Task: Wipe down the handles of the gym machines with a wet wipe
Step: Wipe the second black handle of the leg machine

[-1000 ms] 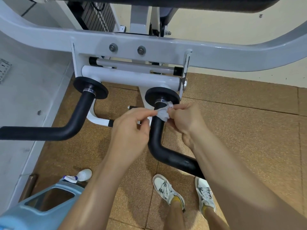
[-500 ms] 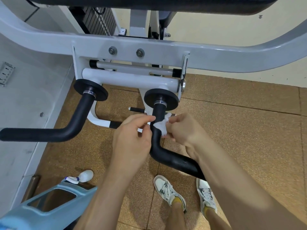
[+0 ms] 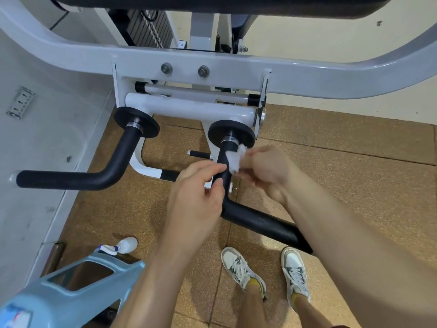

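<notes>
Head view: wet wipe on handle; jug label unreadable.

Below the white frame hang two black handles, the left handle and the right handle; on the white frame, two bolts; below it also two black discs; one wet wipe; two hands, the left hand and the right hand; two shoes; one blue jug; one white bottle.
</notes>
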